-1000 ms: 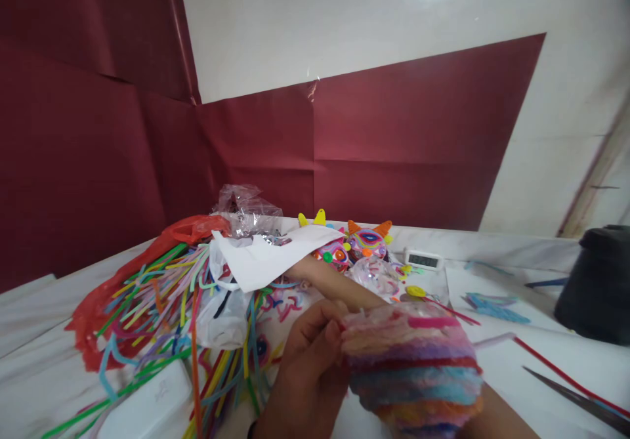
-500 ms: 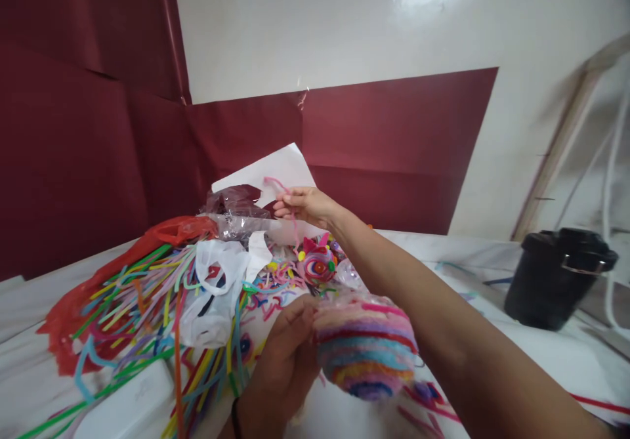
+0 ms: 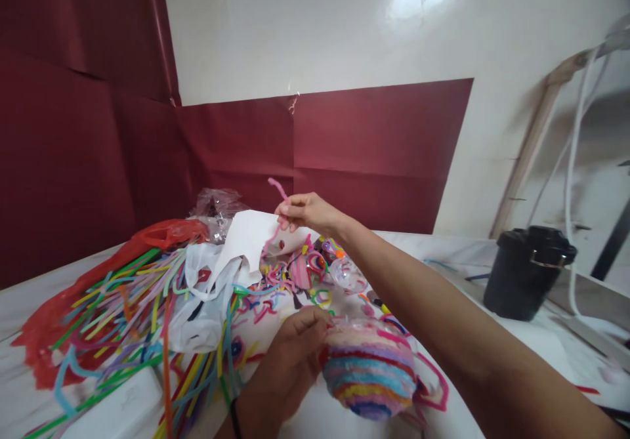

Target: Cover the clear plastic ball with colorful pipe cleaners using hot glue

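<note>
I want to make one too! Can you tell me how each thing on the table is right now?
striped ball: wrapped in coloured bands, held by the left hand.
pink pipe cleaner: bent, pinched up off the table by the right hand.
loose pipe cleaners: spread in a messy pile.
white paper: lying curled on the pile.
red bag: flat, open.
black pot: upright.

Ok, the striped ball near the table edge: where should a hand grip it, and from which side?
Grip the striped ball around its wide middle, coming from the right, I'd say. The left hand already holds its left side, and the right hand is away, pinching a pink pipe cleaner. The fuzzy wrapped bands should give the fingers some hold.
</note>
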Demonstrator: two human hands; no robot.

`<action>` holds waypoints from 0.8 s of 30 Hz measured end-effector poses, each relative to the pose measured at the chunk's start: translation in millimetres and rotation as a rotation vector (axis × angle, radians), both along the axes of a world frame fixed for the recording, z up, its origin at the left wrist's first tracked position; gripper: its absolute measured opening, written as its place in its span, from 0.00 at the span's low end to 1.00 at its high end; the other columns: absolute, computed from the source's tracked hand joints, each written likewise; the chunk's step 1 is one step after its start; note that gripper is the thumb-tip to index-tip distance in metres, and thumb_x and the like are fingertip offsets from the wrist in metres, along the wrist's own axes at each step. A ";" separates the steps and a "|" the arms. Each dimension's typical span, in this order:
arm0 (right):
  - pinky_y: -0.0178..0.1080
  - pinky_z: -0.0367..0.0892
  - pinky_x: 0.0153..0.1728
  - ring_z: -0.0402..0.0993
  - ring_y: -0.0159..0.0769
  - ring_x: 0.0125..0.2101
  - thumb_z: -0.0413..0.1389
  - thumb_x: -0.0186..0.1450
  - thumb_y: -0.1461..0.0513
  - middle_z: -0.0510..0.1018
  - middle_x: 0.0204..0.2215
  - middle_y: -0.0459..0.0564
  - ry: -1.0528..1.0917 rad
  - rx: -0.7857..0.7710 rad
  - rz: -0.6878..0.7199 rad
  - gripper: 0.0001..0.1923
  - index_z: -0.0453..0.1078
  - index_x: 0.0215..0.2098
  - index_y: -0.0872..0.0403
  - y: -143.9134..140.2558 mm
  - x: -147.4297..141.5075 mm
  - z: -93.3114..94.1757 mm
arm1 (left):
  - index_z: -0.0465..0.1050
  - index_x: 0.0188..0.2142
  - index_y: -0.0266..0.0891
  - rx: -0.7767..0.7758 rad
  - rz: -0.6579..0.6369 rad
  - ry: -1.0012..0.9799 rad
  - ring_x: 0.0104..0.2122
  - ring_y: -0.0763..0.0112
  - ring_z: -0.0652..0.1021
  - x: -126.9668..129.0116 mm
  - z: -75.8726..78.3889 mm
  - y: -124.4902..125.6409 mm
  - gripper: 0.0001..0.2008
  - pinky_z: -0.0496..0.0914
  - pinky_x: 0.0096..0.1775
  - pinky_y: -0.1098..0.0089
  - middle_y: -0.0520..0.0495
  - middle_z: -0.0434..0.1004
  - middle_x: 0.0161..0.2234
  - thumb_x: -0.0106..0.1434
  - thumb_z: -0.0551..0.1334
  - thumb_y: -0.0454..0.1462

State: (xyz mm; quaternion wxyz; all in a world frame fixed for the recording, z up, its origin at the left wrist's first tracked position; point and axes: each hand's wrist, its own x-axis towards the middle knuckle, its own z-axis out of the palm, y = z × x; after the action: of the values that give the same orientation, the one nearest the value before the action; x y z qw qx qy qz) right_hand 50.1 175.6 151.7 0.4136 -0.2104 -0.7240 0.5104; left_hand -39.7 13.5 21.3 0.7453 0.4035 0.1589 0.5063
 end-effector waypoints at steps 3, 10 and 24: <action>0.29 0.69 0.25 0.74 0.25 0.22 0.48 0.67 0.68 0.77 0.23 0.43 0.162 -0.064 -0.005 0.10 0.69 0.32 0.56 -15.6 14.2 7.6 | 0.73 0.27 0.34 -0.007 0.007 0.074 0.23 0.75 0.70 2.0 -1.5 -0.3 0.11 0.63 0.29 0.73 0.52 0.70 0.22 0.52 0.69 0.40; 0.27 0.68 0.24 0.71 0.23 0.20 0.49 0.68 0.66 0.75 0.22 0.40 0.391 -0.107 -0.119 0.08 0.68 0.33 0.55 -54.7 81.3 12.5 | 0.72 0.26 0.37 0.095 0.252 0.323 0.23 0.75 0.68 7.3 6.3 0.5 0.10 0.63 0.29 0.74 0.54 0.68 0.22 0.55 0.66 0.42; 0.30 0.66 0.22 0.67 0.25 0.19 0.62 0.57 0.61 0.72 0.21 0.40 0.507 -0.094 -0.384 0.05 0.71 0.31 0.53 -137.2 185.5 -46.8 | 0.70 0.26 0.40 0.642 0.579 0.967 0.30 0.66 0.72 15.5 -22.3 16.5 0.09 0.64 0.33 0.70 0.51 0.71 0.26 0.59 0.58 0.40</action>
State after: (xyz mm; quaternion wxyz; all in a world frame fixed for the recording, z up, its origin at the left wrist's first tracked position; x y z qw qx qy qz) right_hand 235.6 38.4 104.9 0.6593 -0.2281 -0.5207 0.4921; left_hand -24.2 30.0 -1.0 0.2653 0.7295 0.4197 0.4704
